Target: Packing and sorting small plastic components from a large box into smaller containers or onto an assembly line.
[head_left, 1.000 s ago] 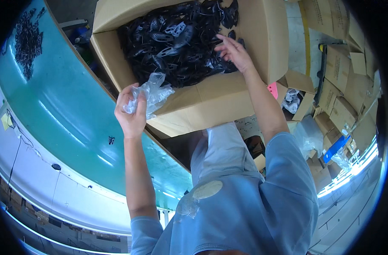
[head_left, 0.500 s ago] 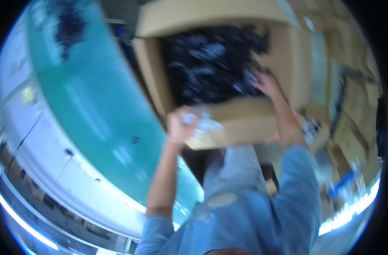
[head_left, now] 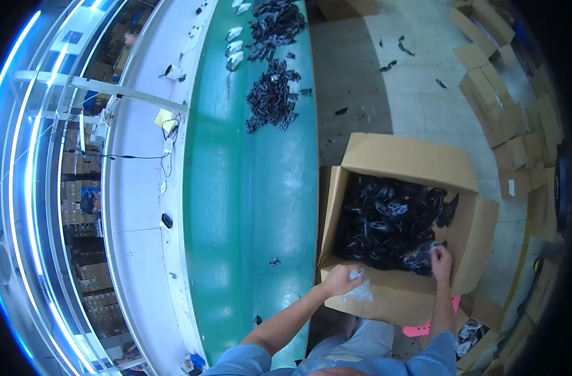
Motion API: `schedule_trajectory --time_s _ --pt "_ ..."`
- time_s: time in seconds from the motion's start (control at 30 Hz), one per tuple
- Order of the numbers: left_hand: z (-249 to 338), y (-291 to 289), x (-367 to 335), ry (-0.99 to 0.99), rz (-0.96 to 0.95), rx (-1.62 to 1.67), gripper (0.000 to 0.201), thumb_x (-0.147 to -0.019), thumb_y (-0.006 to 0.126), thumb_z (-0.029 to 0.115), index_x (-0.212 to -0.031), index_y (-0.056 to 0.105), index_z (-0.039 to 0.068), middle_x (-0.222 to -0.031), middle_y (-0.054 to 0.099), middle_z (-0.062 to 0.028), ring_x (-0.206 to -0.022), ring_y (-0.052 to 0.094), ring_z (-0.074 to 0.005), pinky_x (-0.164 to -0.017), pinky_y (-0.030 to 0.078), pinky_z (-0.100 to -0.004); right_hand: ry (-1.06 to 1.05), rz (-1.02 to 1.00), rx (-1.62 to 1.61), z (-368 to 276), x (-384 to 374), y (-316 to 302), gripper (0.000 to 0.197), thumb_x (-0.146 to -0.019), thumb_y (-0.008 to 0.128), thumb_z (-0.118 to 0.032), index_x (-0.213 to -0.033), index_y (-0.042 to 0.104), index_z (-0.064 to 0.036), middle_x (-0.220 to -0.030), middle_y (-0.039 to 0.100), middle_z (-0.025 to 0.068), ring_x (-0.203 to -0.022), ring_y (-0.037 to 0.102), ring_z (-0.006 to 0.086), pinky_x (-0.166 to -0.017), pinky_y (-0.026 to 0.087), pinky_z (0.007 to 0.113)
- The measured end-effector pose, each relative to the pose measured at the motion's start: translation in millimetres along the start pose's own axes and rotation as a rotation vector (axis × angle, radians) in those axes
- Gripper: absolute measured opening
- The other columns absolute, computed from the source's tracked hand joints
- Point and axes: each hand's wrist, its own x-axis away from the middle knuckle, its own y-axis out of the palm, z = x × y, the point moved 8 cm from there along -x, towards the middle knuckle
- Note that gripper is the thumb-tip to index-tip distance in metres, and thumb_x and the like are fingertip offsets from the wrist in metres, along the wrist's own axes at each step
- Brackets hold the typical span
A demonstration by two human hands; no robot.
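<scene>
An open cardboard box [head_left: 486, 235] to the right of the green table holds a heap of black plastic pieces [head_left: 386, 216]. My left hand [head_left: 341, 280] is closed round a crumpled clear plastic bag [head_left: 360, 291] over the box's near flap. Inside the box, at the near right corner of the heap, my right hand [head_left: 442, 263] has its fingers pinched on a second clear plastic bag [head_left: 419, 255]. Black pieces show through or beneath that bag; which of the two I cannot tell.
Along the green table [head_left: 273, 207] lie piles of black pieces [head_left: 272, 94] and several white bundles [head_left: 234, 47]. Loose black bits [head_left: 389, 65] are scattered on the floor. More cardboard boxes [head_left: 486, 94] stand at the right. A pink item [head_left: 417, 329] shows below the box.
The view has turned and sharpened, so the box now appears lower and farther right. Both hands stay at the box, the left one still with its clear bag.
</scene>
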Motion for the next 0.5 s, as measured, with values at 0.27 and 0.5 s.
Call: schedule_trajectory --time_s 0.27,0.5 --pt "26 -9 15 0.019 0.011 -0.03 0.031 -0.084 0.067 0.035 -0.087 0.064 0.004 -0.08 0.066 -0.0224 -0.079 0.064 -0.0416 -0.07 0.05 -0.0477 -0.147 0.168 0.086 -54 -4 -73 0.008 -0.086 0.063 -0.009 -0.088 0.063 -0.0018 -0.081 0.06 0.0123 -0.072 0.059 0.0237 -0.067 0.048 0.036" --pt "67 -18 16 0.151 -0.003 0.017 0.033 -0.082 0.071 0.034 -0.091 0.062 0.004 -0.078 0.065 -0.0221 -0.078 0.064 -0.0415 -0.068 0.05 -0.0475 0.125 0.353 -0.425 -30 -12 -97 0.015 -0.086 0.066 -0.016 -0.088 0.064 -0.001 -0.078 0.06 0.012 -0.069 0.06 0.0217 -0.065 0.048 0.035"
